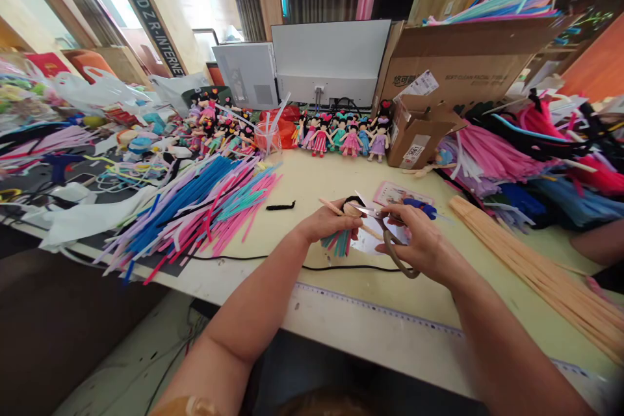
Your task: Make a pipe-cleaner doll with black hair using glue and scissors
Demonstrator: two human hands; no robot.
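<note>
My left hand [327,221] is closed around a small pipe-cleaner doll [351,208] with a beige head, black hair and a teal-and-pink striped skirt. Its beige arms stick out to either side of my fingers. In my right hand [423,237] is a pair of scissors [397,253] with grey-brown handles. The blades are parted and reach up to the doll's head and black hair. A short black pipe-cleaner piece [281,207] lies on the table to the left. Beneath my hands is a white sheet [370,240], partly hidden.
Bundled pipe cleaners [195,208] spread over the left side; beige strips [526,266] lie at right. Finished dolls [341,135] line the back, before a monitor [331,58] and cardboard boxes [414,130]. A black cable [341,267] and measuring tape [375,309] run along the front.
</note>
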